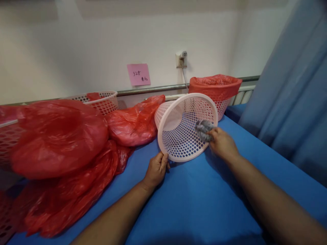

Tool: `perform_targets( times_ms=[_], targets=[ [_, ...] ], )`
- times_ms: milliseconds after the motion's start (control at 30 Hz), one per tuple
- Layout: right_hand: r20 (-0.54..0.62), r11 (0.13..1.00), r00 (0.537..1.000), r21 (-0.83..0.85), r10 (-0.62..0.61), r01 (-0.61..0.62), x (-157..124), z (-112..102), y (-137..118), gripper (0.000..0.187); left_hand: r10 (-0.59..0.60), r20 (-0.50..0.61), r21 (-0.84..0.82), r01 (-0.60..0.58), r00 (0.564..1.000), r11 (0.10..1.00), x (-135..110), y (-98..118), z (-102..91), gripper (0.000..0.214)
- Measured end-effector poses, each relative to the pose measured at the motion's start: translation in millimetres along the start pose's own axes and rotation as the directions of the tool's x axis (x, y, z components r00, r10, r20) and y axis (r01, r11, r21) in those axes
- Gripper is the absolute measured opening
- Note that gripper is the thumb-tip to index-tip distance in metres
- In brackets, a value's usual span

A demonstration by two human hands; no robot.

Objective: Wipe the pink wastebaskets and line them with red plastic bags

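A pale pink plastic basket (162, 136) with a perforated wall lies tilted on its side on a blue-covered surface (189, 200), its mouth facing me. My left hand (156, 170) pinches the lower left of its rim between thumb and fingers. In my right hand (223, 143) is a crumpled grey cloth (204, 129), closed in the fingers at the basket's right rim. Part of the cloth reaches into the mouth. Whether it touches the inner wall, I cannot tell.
Red plastic bags (61, 136) are heaped at the left, with another red bag (134, 122) beside the basket. Behind stand a basket lined in red (214, 89) and a white basket (111, 102). A pink note (139, 74) and a socket (181, 60) are on the wall. Blue curtain (288, 85) hangs right.
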State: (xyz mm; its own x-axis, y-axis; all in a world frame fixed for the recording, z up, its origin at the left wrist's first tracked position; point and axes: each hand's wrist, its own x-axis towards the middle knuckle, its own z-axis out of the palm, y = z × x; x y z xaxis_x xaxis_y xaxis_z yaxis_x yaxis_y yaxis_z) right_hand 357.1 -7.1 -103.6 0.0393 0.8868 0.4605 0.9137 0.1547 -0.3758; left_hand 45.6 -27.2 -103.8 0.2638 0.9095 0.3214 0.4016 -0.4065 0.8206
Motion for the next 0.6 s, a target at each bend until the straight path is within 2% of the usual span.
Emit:
perform_targets(
  times_ms=[67, 133, 233, 267, 333, 400, 467, 533, 600],
  targets=[
    [-0.133, 0.999, 0.991, -0.033, 0.013, -0.018, 5, -6, 7, 0.042, 0.005, -0.005, 0.004, -0.005, 1.0, 1.0, 0, 1, -0.7, 0.045],
    [-0.137, 0.999, 0.99, -0.037, 0.02, -0.025, 5, -6, 7, 0.041, 0.006, -0.006, 0.0, -0.006, 1.0, 1.0, -1, 2, -0.6, 0.044],
    [0.086, 0.997, 0.994, 0.029, -0.067, 0.065, -4, 6, -5, 0.039, 0.001, -0.008, -0.02, -0.002, 1.0, 1.0, -2, 2, 0.7, 0.044],
    [0.17, 0.989, 0.976, 0.091, -0.133, 0.119, -8, 11, -12, 0.04, -0.001, -0.008, -0.029, 0.001, 1.0, 1.0, -2, 1, 1.4, 0.044],
    [0.296, 0.933, 0.907, 0.288, -0.299, 0.214, -17, 20, -26, 0.046, -0.009, -0.003, -0.049, 0.009, 1.0, 0.999, -2, 0, 2.6, 0.043],
    [0.334, 0.832, 0.831, 0.496, -0.446, 0.247, -24, 24, -39, 0.048, -0.016, 0.007, -0.067, 0.017, 1.0, 0.998, -2, -1, 3.4, 0.042],
    [0.343, 0.755, 0.779, 0.61, -0.524, 0.24, -27, 24, -45, 0.048, -0.021, 0.028, -0.078, 0.023, 0.999, 0.997, -2, -3, 4.2, 0.038],
    [0.357, 0.753, 0.762, 0.609, -0.541, 0.25, -25, 22, -43, 0.051, -0.023, 0.065, -0.083, 0.028, 0.998, 0.996, -2, -3, 4.9, 0.032],
    [0.374, 0.819, 0.788, 0.507, -0.489, 0.268, -19, 18, -32, 0.052, -0.024, 0.093, -0.087, 0.032, 0.995, 0.996, -2, -2, 4.9, 0.027]
  ],
)
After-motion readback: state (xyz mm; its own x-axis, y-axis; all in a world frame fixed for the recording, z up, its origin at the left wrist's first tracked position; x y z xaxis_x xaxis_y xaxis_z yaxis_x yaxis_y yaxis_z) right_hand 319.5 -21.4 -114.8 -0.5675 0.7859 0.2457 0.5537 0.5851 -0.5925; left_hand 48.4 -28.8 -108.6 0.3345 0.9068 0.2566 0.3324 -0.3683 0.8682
